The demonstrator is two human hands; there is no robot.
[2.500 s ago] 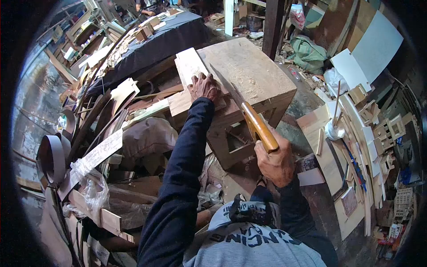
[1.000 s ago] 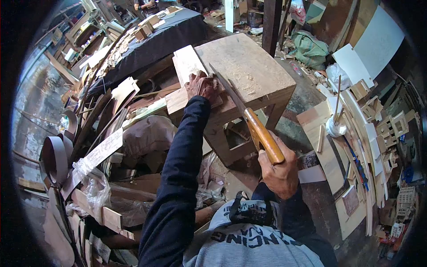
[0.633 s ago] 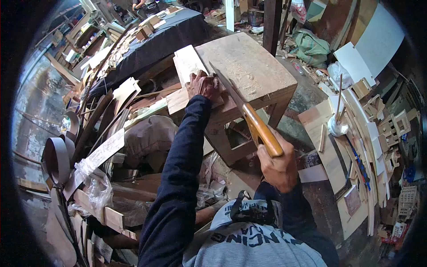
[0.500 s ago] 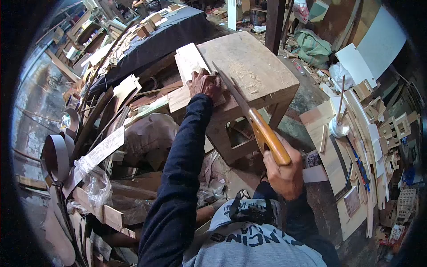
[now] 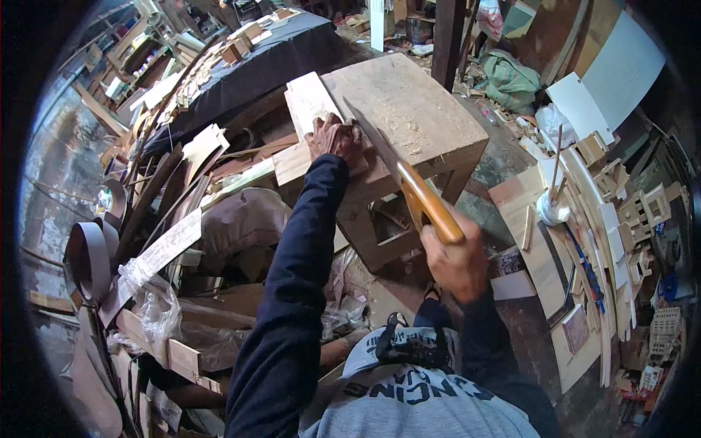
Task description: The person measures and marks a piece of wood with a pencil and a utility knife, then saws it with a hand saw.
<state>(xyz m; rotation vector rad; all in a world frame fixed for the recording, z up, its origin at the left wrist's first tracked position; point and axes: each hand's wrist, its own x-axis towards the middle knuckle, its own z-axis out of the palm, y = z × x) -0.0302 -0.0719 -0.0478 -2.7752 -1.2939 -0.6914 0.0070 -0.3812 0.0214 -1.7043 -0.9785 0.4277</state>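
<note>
My right hand (image 5: 458,261) is wrapped round the wooden handle of a handsaw (image 5: 423,201). The saw's blade slants up and left across the near left part of a wooden worktable (image 5: 409,95), beside a pale board (image 5: 310,98). With bent fingers, my left hand (image 5: 334,139) presses on the near part of that board, just left of the blade. Sawdust (image 5: 412,135) lies scattered on the tabletop. The blade's contact with the wood is partly hidden by my left hand.
Scrap wood and a plastic wrap (image 5: 157,303) crowd the left side. A dark-covered bench (image 5: 270,62) holding small wood pieces stands behind. On the right are leaning panels (image 5: 540,219) and a green sack (image 5: 511,82). A dark post (image 5: 447,44) rises behind the worktable.
My right hand and the saw have moved forward and slightly left, up the frame. My left hand stays on the board.
</note>
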